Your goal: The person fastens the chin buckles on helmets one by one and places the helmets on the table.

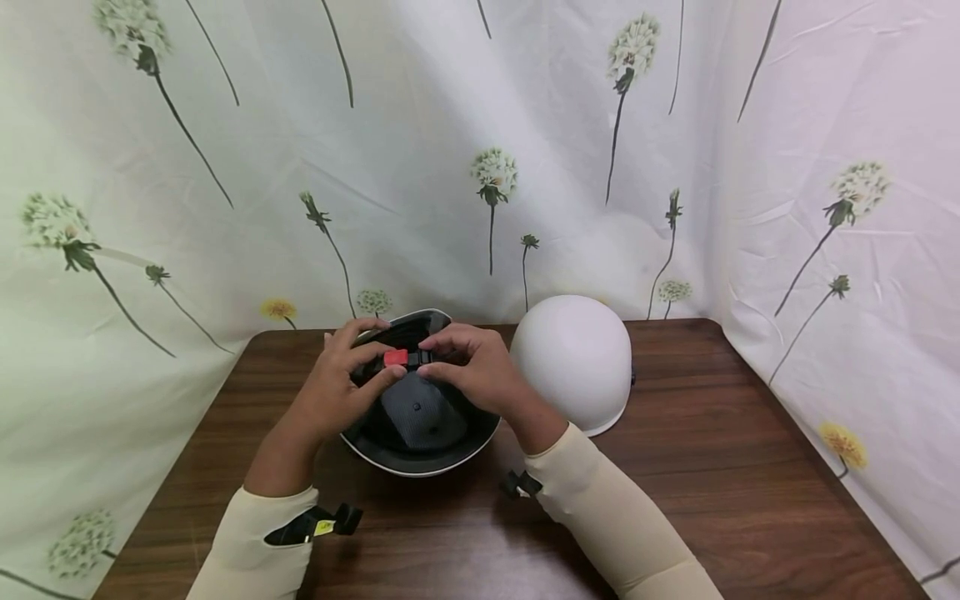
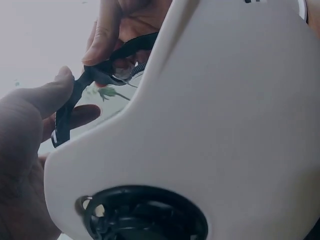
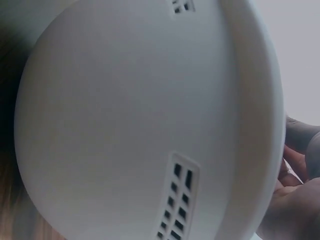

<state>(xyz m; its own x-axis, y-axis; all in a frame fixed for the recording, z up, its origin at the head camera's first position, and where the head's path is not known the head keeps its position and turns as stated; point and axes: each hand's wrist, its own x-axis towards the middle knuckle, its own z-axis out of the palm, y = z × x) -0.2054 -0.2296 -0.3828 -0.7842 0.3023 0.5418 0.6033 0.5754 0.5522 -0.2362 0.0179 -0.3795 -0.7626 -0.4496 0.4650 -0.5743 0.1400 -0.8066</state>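
A white helmet (image 1: 366, 454) lies upturned on the table, its dark padded lining (image 1: 423, 412) facing up. Across its opening runs a black chin strap (image 2: 75, 97) with a red and black buckle (image 1: 397, 358). My left hand (image 1: 337, 383) pinches the red end between thumb and fingers. From the other side my right hand (image 1: 480, 367) pinches the black end, and the two ends meet. The left wrist view has the white shell (image 2: 215, 100) with a black oval fitting (image 2: 150, 212). In the right wrist view the shell hides most of the right hand (image 3: 295, 200).
A second white helmet (image 1: 572, 358) stands dome up just right of the first, near my right forearm. The brown wooden table (image 1: 720, 467) extends to both sides. Behind it hangs a white cloth (image 1: 420, 167) printed with dandelions.
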